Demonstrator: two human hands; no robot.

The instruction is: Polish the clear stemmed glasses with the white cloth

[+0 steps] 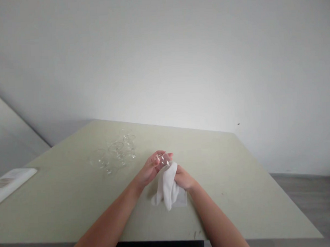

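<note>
My left hand (153,165) is closed around a small clear glass cup (163,159), held tilted above the middle of the table. Just to its right, my right hand (183,176) grips a white cloth (169,185) whose upper part touches the cup's lower side. The cloth's loose folds hang down toward the tabletop. Beneath it, a pale, flat square piece (181,198) shows in part; what it is I cannot tell. The fingertips of my right hand are hidden by the cloth.
Several clear glass cups (116,149) stand close together on the pale green table (226,208), left of my hands. At the left edge lies a white flat package (13,181) with a label. A white wall rises behind the table.
</note>
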